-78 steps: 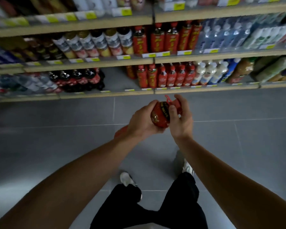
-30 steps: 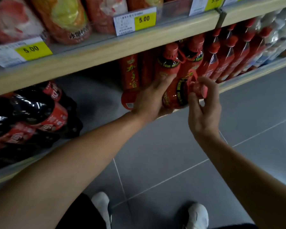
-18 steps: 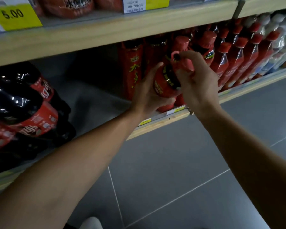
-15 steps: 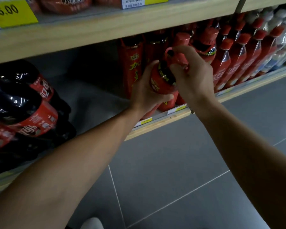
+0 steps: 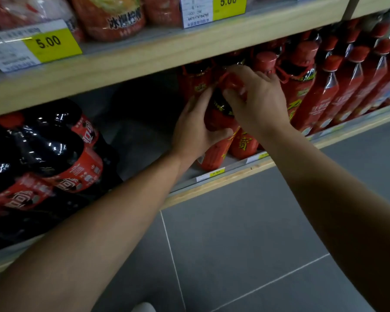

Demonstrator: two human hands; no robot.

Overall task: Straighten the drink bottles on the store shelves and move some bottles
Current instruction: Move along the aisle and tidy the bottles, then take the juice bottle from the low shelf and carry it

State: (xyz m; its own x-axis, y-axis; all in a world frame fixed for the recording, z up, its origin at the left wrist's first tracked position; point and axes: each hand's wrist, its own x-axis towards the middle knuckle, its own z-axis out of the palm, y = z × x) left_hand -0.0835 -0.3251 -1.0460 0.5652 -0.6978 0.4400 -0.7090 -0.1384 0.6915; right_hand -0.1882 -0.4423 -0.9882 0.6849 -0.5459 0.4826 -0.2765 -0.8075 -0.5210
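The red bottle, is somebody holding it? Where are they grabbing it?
Yes. The left hand grips the red bottle round its body, and the right hand holds it at the top, around the cap and neck.

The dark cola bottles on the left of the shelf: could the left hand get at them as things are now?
Probably not at once. The left hand grips the red bottle together with the right hand. Bare shelf lies between it and the cola bottles, so the way is free once it lets go.
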